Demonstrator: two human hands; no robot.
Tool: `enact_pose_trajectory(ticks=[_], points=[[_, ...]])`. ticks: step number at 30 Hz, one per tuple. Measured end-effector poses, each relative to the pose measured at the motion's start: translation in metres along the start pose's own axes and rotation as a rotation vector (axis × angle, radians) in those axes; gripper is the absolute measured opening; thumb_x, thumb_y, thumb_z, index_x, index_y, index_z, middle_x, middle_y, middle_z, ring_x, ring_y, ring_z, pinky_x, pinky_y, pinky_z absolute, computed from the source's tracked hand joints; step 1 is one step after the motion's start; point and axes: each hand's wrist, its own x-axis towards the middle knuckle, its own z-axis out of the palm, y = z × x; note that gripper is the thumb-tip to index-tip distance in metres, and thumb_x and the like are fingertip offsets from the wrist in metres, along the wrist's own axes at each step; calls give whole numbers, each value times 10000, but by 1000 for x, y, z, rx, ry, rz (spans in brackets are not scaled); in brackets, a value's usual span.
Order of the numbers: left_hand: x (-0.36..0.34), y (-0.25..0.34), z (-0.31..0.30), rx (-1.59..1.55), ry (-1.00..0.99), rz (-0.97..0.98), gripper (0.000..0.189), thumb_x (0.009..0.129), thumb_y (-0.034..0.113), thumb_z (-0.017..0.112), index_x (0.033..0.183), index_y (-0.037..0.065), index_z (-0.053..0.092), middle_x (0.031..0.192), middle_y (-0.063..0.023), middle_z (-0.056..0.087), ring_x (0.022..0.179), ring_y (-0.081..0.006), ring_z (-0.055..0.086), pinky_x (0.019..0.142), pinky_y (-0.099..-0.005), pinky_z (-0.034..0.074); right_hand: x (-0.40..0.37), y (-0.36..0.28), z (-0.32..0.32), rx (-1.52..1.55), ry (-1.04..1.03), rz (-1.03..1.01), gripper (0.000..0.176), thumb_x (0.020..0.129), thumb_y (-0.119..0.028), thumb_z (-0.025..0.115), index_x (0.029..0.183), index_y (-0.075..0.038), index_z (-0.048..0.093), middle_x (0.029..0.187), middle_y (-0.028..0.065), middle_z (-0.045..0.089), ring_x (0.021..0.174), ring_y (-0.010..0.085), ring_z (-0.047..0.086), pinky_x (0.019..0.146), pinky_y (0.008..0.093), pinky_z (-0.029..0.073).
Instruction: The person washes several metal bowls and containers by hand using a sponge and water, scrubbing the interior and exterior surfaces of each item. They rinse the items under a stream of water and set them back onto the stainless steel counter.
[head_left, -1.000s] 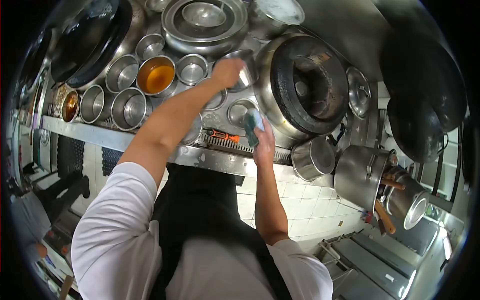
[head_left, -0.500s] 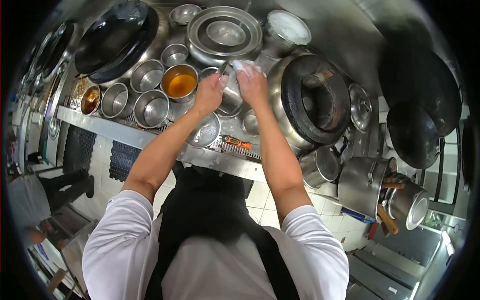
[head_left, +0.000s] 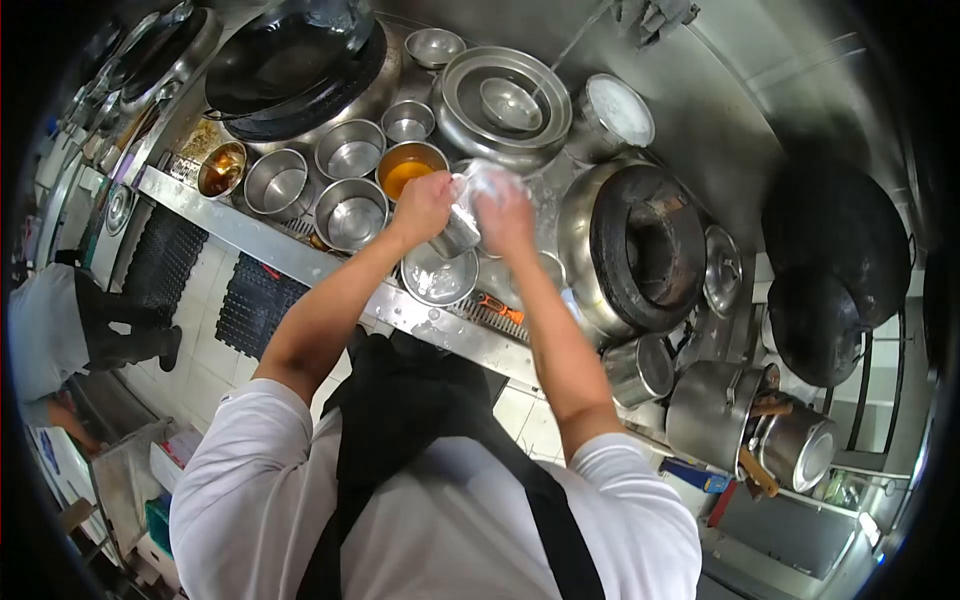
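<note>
Steel cup [head_left: 457,235]: light, rigid, likely wet-slick. Left hand [head_left: 424,206] clasps its wall; right hand [head_left: 507,222] grips cloth [head_left: 481,181], near counter [head_left: 245,228] front edge.

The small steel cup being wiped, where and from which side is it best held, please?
Round its side wall, from the left, as the left hand does: the small steel cup shows no handle, and the right hand holds a white cloth against its other side.

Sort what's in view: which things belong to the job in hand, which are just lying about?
In use: left hand, steel cup, right hand, cloth.
Lying about: bowl of orange liquid, empty steel bowls, wok, burner, orange-handled tool.
</note>
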Motion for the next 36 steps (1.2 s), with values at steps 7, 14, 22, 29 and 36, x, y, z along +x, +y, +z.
enact_pose_trajectory(ticks=[7, 14, 22, 29, 36], points=[[-1, 12, -33, -2, -88, 19, 282, 934, 251, 551, 819, -2, 597, 780, -248, 601, 753, -443, 586, 631, -461, 448, 2, -34, -14, 215, 5, -87, 307, 859, -205, 599, 1115, -53, 675, 1095, 208, 641, 1026, 414, 588, 925, 429, 467], [3, -7, -44, -837, -112, -347, 291, 1027, 192, 452, 1099, -14, 643, 1023, -75, 694, 917, -174, 660, 837, -302, 516, 11, 21, 3, 1293, -48, 697, 318, 954, -196, 524, 1183, -6, 636, 1185, 98, 653, 1069, 226, 638, 955, 345, 489], [25, 16, -7, -1472, 274, -510, 271, 948, 49, 497, 1216, 9, 509, 1157, -125, 596, 1011, -255, 578, 913, -405, 473, -66, -47, 61, 907, 229, 585, 507, 962, -145, 500, 1424, 18, 368, 1381, 174, 499, 1275, 338, 481, 1074, 430, 374], [47, 28, 12, -501, 102, -191, 237, 881, 64, 502, 1058, -68, 589, 1009, -201, 646, 969, -285, 589, 860, -378, 441, -55, -56, 42, -172, 179, -161, 646, 883, -96, 543, 1474, 12, 307, 1507, 245, 333, 1411, 445, 256, 1173, 480, 175], [40, 42, -18, -513, -46, -237, 375, 1001, 309, 507, 1102, -38, 608, 989, -116, 669, 857, -223, 567, 795, -389, 457, 10, -49, -14, -197, 243, -150, 549, 846, -65, 558, 1388, -47, 469, 1380, 193, 505, 1335, 443, 378, 1113, 570, 259]])
